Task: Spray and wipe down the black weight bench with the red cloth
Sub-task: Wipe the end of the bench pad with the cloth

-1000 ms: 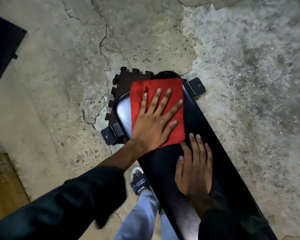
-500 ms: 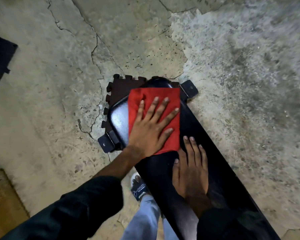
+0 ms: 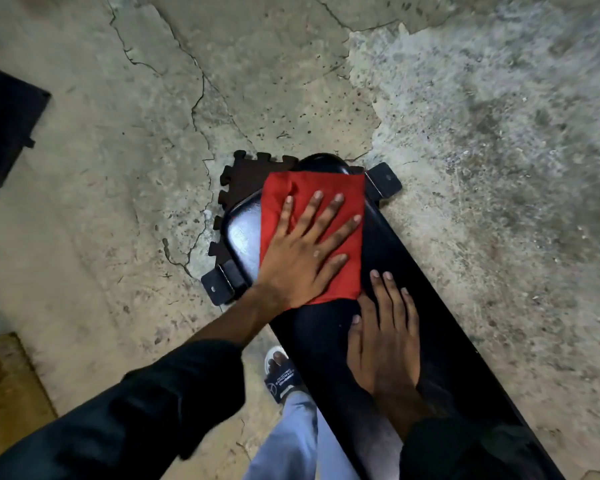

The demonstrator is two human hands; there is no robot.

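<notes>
The black weight bench (image 3: 437, 317) runs from bottom right to its rounded far end at the centre. The red cloth (image 3: 284, 192) lies spread flat over that far end. My left hand (image 3: 302, 261) presses down on the cloth with fingers splayed. Just behind the cloth, my right hand (image 3: 385, 344) rests flat on the bare pad, its fingertips touching the cloth's near edge. A wet sheen shows on the pad (image 3: 241, 237) left of the cloth. No spray bottle is in view.
The bench feet (image 3: 219, 289) (image 3: 385, 181) and a dark interlocking floor mat (image 3: 246, 174) sit on cracked concrete. My sandalled foot (image 3: 279, 379) stands left of the bench. A black slab (image 3: 4, 126) lies far left, with a wooden board (image 3: 4, 386) at bottom left.
The view has drifted a little. My left hand and the cloth stay at the bench's far end, barely shifted, and my right hand stays flat behind them.
</notes>
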